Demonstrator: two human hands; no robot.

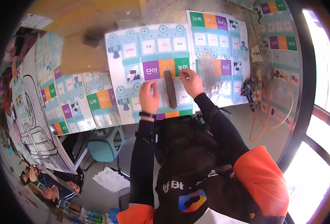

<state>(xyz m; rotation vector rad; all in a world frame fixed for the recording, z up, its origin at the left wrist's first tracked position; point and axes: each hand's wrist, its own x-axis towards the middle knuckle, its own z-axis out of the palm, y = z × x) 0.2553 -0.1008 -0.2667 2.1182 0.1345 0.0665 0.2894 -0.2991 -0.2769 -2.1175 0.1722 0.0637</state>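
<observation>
A long dark grey-brown bar (pixel 170 89) with rounded ends lies lengthwise on a printed sheet (pixel 112 76), its near end pointing toward me. Its material is hard to tell; it could be clay or wood. To the left of the bar is my left hand (pixel 149 98), fingers loosely bent and apart, holding nothing that I can see. My right hand (pixel 191 83) is at the right of the bar's far end, thumb and fingers drawn together in a pinch. A small dark spot shows at those fingertips, too small to name. Neither hand visibly touches the bar.
More printed sheets (pixel 217 39) cover the table on both sides. A black tool (pixel 248 91) with an orange hose (pixel 254 127) sits at the right edge. Below the table are a teal chair (pixel 102 149) and papers (pixel 110 180). Other people are at the lower left.
</observation>
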